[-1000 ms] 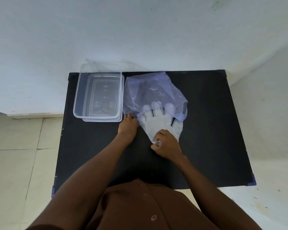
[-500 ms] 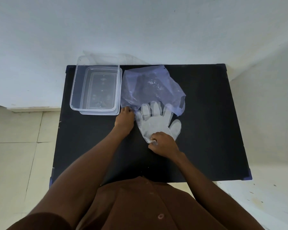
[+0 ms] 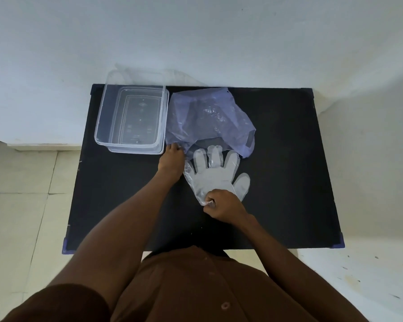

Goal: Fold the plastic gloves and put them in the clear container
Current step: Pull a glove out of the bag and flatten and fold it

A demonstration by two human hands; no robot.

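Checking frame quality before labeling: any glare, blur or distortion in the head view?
Head view: wide-angle bowing of the black table's edges; soft, even light, faint shadows; no hard glare, only mild sheen on the clear container and purple bag; the glove and both hands stay sharp, no visible motion blur.

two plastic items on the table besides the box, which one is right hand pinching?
The clear glove, pinched at its cuff by the right hand. The bluish plastic bag is under the left hand.
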